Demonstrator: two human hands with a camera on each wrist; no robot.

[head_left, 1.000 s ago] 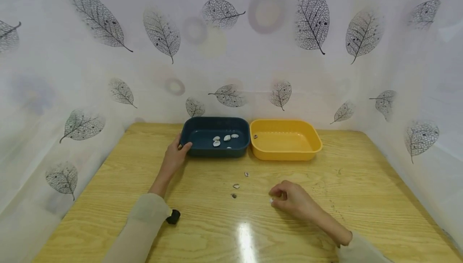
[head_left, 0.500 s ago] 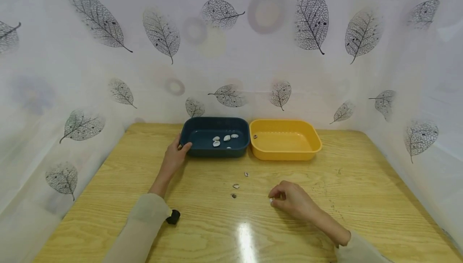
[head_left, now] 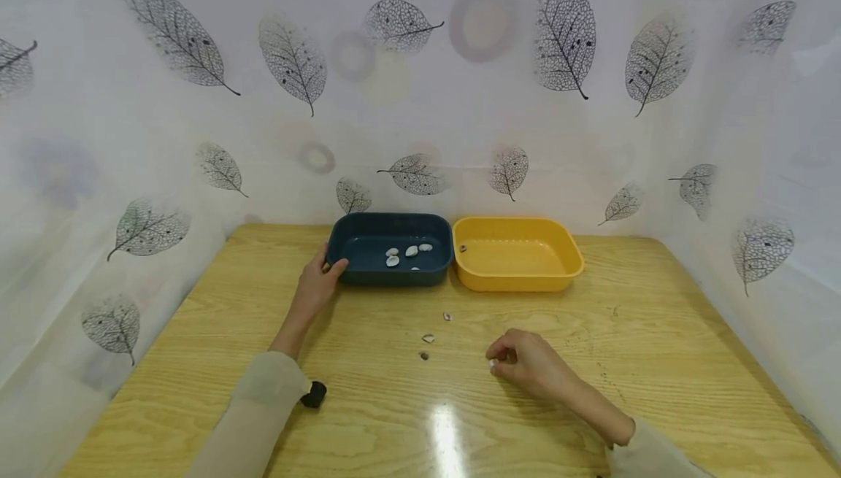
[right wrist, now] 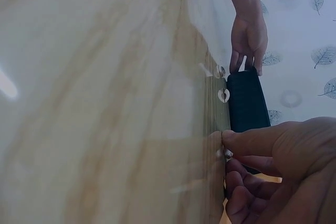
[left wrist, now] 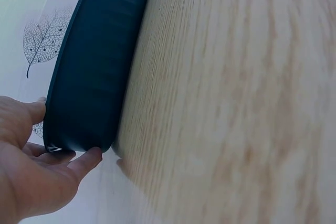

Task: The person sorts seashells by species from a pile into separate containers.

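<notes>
My left hand [head_left: 317,284] grips the left end of a dark blue plastic basin [head_left: 394,278], thumb at the rim and fingers against its end wall in the left wrist view. Several white seashells [head_left: 392,261] lie inside this basin. Low over the table at the right, my right hand [head_left: 535,365] pinches a small white shell [head_left: 493,365] between thumb and fingers; most of it is hidden. To the left of that hand, three small shells lie on the wood: a dark one [head_left: 423,355], a pale one [head_left: 428,338] and another [head_left: 447,316] farther back.
A yellow basin [head_left: 519,283] stands right beside the blue one, with a small dark shell [head_left: 463,248] in it. The wooden table [head_left: 368,405] ends at a leaf-patterned curtain [head_left: 420,120] behind and at both sides. A black object [head_left: 314,394] sits at the left cuff.
</notes>
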